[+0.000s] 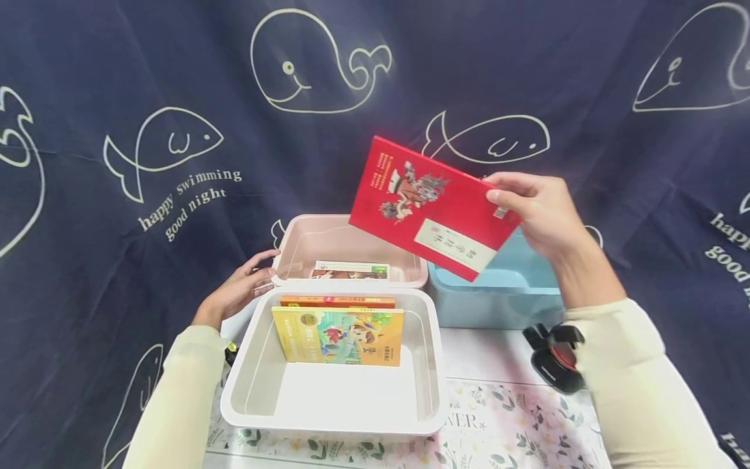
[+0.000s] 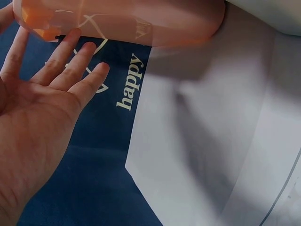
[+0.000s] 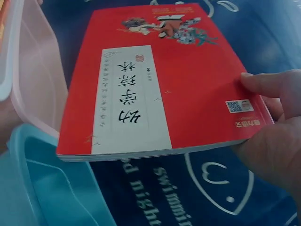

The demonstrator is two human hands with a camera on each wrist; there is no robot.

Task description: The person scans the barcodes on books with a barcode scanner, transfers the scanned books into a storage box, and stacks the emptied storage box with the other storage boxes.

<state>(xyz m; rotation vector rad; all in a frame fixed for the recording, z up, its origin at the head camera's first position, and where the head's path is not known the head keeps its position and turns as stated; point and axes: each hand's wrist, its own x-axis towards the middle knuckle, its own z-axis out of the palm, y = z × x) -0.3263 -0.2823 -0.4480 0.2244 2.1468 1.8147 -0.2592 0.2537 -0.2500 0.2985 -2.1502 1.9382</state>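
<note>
Biggest first. White bin point(image 1: 331, 426) sits in front, pink bin point(image 1: 310, 238) right behind it, blue bin point(image 1: 498, 309) off to the right. My main worry is the rims: the red book point(image 1: 436, 210) is up in the air, tilted, and from here it overlaps both the pink and blue bins. Lower it at that slant and I'd expect a corner to catch on a rim; cause would be the tilt plus the two walls so close together.

Next risk: rotation. Book is held only near one end, so its weight probably wants to swing the far end down. Weak pinch = droop or drop.

Smaller: yellow book point(image 1: 342, 335) and orange book point(image 1: 336, 301) stand in the white bin; a bump there could topple them.

Grip: right hand point(image 1: 547, 212) pinches the red book at its right-hand corner. Thumb point(image 3: 261, 84) lies on the front cover by the code label, other fingers mostly hidden behind; most of the book sticks out past the fingertips, unsupported. Left hand point(image 1: 243, 286) is at the pink bin's left side, fingers spread, well apart from the red book. Can't tell how hard it's pressing, if at all.
</note>
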